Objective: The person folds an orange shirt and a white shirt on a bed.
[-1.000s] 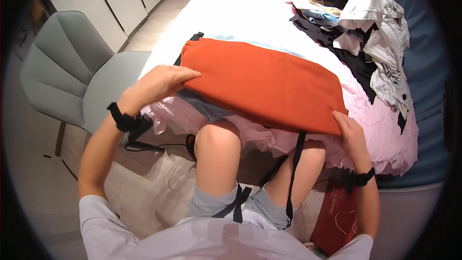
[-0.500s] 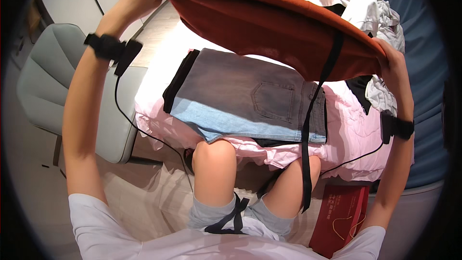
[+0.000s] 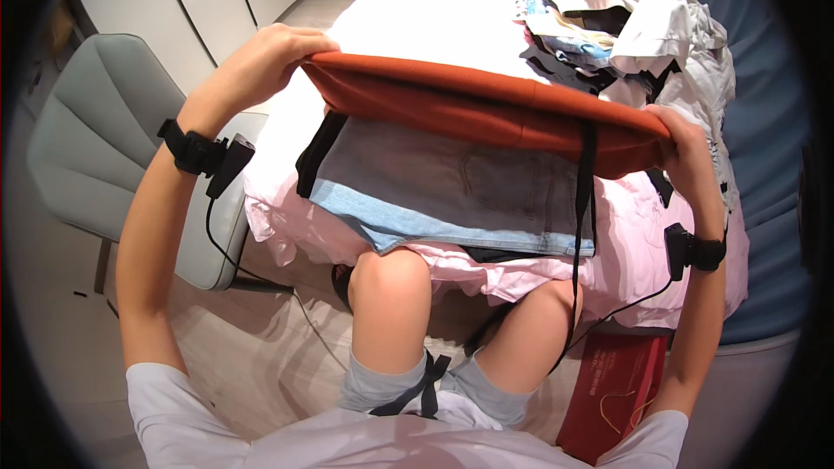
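Pink-draped bed [image 3: 630, 239] fills my distant view. I see the orange garment [image 3: 486, 97] held above the stacked jeans [image 3: 417, 161], fingers of my left hand [image 3: 282, 56] and right hand [image 3: 691, 156] clamped on its ends. My guess is a placing step, which calls for lowering it level, minding the black strap [image 3: 585, 191]. Farther off lies a clothes heap [image 3: 647, 42].

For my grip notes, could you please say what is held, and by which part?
An orange garment, by its upper edge: left hand at the left end, right hand at the right.
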`<state>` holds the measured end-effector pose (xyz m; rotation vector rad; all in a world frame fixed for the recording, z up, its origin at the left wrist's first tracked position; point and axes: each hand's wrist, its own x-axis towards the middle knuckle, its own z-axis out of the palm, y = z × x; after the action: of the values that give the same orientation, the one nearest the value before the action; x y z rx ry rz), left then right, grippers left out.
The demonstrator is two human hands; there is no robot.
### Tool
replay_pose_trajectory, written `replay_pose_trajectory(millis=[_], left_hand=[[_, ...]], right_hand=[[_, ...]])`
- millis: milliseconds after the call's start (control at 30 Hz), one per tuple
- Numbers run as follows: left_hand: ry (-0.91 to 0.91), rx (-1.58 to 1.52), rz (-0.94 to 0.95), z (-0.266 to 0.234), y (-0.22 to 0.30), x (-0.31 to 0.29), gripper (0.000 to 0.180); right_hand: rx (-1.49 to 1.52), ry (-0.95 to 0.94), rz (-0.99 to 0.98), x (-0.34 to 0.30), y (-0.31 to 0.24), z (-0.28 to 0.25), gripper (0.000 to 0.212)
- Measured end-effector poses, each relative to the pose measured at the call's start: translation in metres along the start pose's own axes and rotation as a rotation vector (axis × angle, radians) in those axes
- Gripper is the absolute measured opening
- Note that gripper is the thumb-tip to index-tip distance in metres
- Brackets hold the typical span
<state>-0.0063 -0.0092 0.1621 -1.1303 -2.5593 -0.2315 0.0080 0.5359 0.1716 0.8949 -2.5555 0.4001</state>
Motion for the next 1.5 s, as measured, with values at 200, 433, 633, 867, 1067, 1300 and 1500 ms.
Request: replay_pose_trajectory(millis=[200, 433, 633, 867, 1067, 1300, 1500], left_hand=[[-0.004, 0.01, -0.084, -0.005, 0.011, -0.012, 0.038], [-0.114, -0.054, -0.083, -0.04, -0.024, 0.019, 0.032], [-0.01, 0.08, -0.041, -0.042, -0.047, 0.046, 0.029], [0.234, 0.207, 0.0, -0.003, -0.009, 0.004, 0.044], [0.098, 0.033, -0.171, 0.113, 0.058, -0.103, 0.048], [0.216, 0.118, -0.166, 0.104, 0.068, -0.091, 0.045], [-0.106, 0.106, -0.279, 0.093, 0.097, -0.091, 0.057]], right_hand=[[-0.089, 0.108, -0.099, -0.003, -0.006, -0.015, 0.03], [0.105, -0.07, 0.058, 0.018, 0.021, -0.037, 0.028], [0.001, 0.021, -0.008, 0.043, 0.039, -0.041, 0.028], [-0.123, 0.13, -0.04, -0.005, 0.018, -0.023, 0.037], [-0.141, -0.091, -0.029, -0.126, -0.013, 0.098, 0.048], [-0.149, 0.008, 0.009, -0.12, -0.028, 0.089, 0.054], [-0.005, -0.17, 0.141, -0.147, -0.039, 0.102, 0.07]])
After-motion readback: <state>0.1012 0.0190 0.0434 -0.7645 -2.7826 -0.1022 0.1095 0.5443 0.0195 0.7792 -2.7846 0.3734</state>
